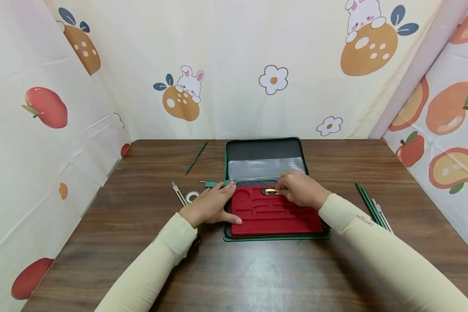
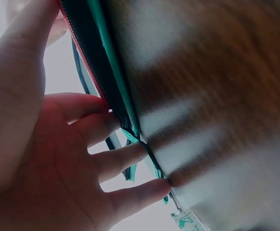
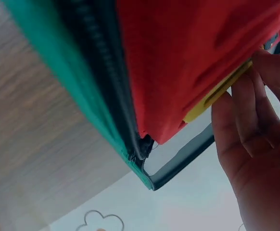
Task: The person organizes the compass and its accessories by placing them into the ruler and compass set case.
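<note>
An open zip case (image 1: pixel 265 150) with green edging lies on the table, its lid folded back. Its lower half holds a red moulded tray (image 1: pixel 277 226) with shaped recesses. With thumb and fingertips, my right hand (image 1: pixel 301 190) pinches a flat yellow-and-black box cutter (image 3: pixel 217 91) at the tray's far side, over a recess. My left hand (image 1: pixel 210 206) rests on the case's left edge, fingers spread and nearly straight, thumb on the red tray. The left fingertips lie by a green strip-like item (image 1: pixel 210 184) that sticks out beside the case.
Left of the case are a dark green pencil (image 1: pixel 196 158), a silver compass (image 1: pixel 178 193) and a white ring (image 1: pixel 192 197). More green pencils (image 1: pixel 369 206) and a silver metal tool (image 1: pixel 382 215) lie right, beside my forearm. A patterned curtain (image 1: pixel 234 112) hangs behind the table.
</note>
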A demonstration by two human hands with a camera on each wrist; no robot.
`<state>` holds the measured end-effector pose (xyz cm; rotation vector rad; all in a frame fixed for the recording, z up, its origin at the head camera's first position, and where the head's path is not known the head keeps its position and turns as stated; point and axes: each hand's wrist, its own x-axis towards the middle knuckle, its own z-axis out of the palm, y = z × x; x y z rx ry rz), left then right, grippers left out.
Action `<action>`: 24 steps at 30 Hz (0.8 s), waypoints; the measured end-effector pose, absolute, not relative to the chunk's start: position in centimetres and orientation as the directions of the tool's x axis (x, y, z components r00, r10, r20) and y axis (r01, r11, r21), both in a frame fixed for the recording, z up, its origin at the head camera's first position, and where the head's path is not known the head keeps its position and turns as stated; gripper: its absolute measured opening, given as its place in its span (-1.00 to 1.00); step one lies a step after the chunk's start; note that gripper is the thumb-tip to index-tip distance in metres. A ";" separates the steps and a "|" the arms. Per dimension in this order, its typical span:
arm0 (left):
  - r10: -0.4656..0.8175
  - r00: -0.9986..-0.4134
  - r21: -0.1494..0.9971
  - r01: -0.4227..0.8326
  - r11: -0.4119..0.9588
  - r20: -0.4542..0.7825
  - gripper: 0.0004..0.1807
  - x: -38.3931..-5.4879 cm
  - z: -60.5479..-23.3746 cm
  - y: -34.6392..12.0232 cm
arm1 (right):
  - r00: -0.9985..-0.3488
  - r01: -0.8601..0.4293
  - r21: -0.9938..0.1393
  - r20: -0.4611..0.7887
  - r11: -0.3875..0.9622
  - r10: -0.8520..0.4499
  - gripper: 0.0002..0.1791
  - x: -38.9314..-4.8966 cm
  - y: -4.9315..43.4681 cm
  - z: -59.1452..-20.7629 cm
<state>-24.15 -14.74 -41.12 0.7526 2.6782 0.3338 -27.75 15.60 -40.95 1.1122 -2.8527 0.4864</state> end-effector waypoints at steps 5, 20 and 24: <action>0.542 -0.803 0.333 0.455 0.826 -0.246 0.15 -24.1 -41.1 -14.9 | -0.707 -0.708 -0.205 0.202 0.676 -0.678 -0.80 -27.4 15.9 -41.4; 0.533 -0.809 0.326 0.449 0.832 -0.246 0.15 -24.1 -41.1 -14.8 | -0.698 -0.714 -0.175 0.255 0.678 -0.669 -0.85 -26.9 17.4 -41.3; 0.536 -0.807 0.328 0.450 0.830 -0.249 0.15 -24.1 -41.1 -14.9 | -0.757 -0.651 -0.201 0.249 0.732 -0.605 -0.86 -26.8 19.0 -40.6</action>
